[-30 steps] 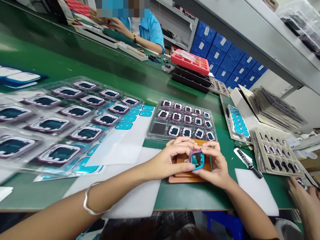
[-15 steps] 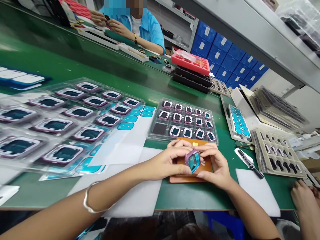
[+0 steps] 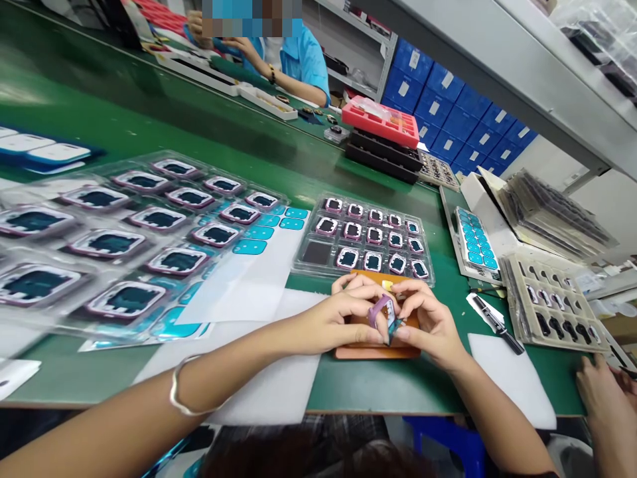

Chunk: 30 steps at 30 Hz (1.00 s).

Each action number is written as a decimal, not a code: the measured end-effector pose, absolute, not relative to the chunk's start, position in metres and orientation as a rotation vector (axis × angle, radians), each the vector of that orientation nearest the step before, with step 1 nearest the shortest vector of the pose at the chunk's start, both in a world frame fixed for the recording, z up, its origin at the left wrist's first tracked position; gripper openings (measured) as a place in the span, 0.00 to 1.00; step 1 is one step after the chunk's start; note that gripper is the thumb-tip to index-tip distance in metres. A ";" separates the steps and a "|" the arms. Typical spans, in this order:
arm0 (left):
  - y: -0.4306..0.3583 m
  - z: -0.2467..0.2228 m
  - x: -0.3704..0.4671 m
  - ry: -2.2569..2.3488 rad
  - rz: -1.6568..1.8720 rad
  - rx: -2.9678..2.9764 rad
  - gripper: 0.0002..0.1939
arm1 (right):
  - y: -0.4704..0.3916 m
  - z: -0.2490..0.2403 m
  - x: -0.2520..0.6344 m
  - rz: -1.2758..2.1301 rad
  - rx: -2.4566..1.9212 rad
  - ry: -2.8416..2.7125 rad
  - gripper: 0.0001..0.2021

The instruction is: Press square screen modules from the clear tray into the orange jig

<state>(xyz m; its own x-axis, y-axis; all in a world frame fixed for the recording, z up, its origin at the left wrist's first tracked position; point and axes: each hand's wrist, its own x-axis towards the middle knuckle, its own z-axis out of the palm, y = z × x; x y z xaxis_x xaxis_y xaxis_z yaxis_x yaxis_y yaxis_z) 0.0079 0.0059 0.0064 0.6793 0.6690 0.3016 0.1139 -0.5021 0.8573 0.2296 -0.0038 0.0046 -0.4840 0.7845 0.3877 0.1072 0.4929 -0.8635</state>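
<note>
My left hand [image 3: 343, 322] has its thumb and fingers closed round a small purple watch-case frame [image 3: 378, 311], held tilted on edge. At the frame's lower right, my right hand [image 3: 432, 325] pinches a teal film [image 3: 394, 328] between thumb and forefinger. The film stands at an angle to the frame; whether they still touch I cannot tell. Both hands are over an orange-brown block [image 3: 351, 352] on the green bench. Just behind them lies a clear plastic tray [image 3: 316, 254] with rows of similar frames and one vacant dark cell.
A larger clear tray [image 3: 122, 219] of purple-rimmed frames spreads to the left, above teal film sheets [image 3: 249, 247]. White foam sheets [image 3: 283, 392] flank the block. On the right are a black pen [image 3: 497, 324] and a beige parts tray [image 3: 515, 292]. Co-workers' hands show far right and across the bench.
The teal film lay flat across the frame's face; now it is angled away at the lower edge, with the opening exposed. The frame has turned in my left hand.
</note>
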 end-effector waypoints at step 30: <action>0.011 -0.013 0.005 0.620 1.142 2.112 0.24 | -0.003 0.013 0.232 0.180 -0.312 -2.218 0.07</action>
